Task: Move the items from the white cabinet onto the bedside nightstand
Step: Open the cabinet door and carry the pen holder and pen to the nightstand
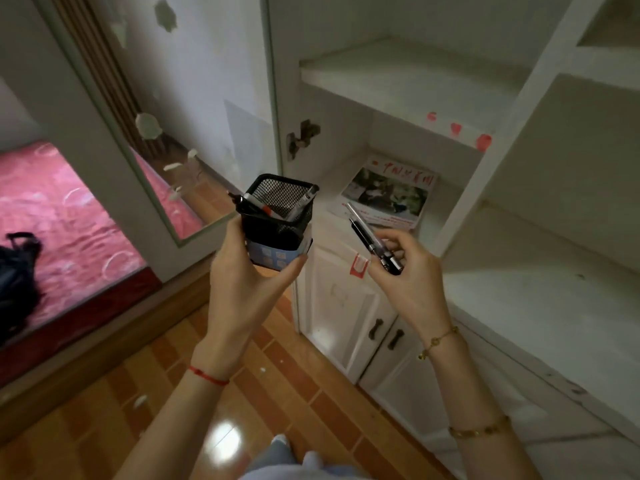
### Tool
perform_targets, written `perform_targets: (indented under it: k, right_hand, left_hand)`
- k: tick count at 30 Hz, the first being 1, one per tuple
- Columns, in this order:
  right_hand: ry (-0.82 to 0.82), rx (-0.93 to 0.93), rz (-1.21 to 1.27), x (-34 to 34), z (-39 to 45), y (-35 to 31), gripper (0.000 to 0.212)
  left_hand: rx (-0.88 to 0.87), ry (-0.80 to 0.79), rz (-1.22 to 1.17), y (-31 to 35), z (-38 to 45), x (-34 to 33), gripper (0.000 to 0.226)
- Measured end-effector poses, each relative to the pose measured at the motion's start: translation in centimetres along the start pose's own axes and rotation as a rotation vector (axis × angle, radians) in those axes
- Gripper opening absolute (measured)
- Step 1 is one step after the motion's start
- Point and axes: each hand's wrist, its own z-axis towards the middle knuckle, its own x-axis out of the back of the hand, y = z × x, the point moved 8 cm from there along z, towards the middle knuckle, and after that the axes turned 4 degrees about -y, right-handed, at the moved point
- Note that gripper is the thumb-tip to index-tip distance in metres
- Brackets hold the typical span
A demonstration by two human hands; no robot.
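- Standing on the wooden floor (104, 410), the person has both forearms raised in front of the white cabinet (554, 306), a red string (207, 375) on the left wrist and a gold bracelet (438, 341) on the right.
- Left hand (242, 289) is wrapped around the base of the black mesh pen holder (277, 216), thumb on one side and fingers curled up the other, and it is held clear of any shelf, tilted a little.
- Inside the holder, several pens and markers (270, 206) lean against the rim.
- Right hand (408, 271) sits just beside the holder, level with it, its fingertips pinching a small bunch of pens (372, 242) that point up and to the left, toward the holder's mouth but not touching it.
- Behind the right hand, a magazine (388, 199) with a photo cover lies flat on the cabinet's lower shelf.
- Lower down, the cabinet doors carry dark handles (384, 332).
- Far left, a red patterned bed (59, 223) shows beyond the open cabinet door (104, 109), with a dark bag (17, 271) lying on it.
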Motion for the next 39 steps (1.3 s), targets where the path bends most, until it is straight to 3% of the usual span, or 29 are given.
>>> perform_targets:
  k: [14,21,32,39]
  right_hand:
    - [-0.214,-0.097,0.031,-7.3,-5.9,2.5,0.034]
    - [-0.351,-0.04,0.076,-10.4,-6.7,1.0,0.029]
    - [-0.704,0.082,0.162,-19.6,-10.0,-4.3,0.034]
    - [-0.922,0.283,0.16,-27.7,-14.4,-11.4,0.034]
  left_hand:
    - [0.208,0.068,0.061,-4.6,-8.9,4.5,0.07]
    - [0.292,0.18,0.098,-5.2,-12.1,7.2,0.069]
    - [0.465,0.459,0.233,-5.6,-19.9,15.4,0.066]
    - [0.626,0.682,0.268,-6.9,-26.7,22.9,0.074]
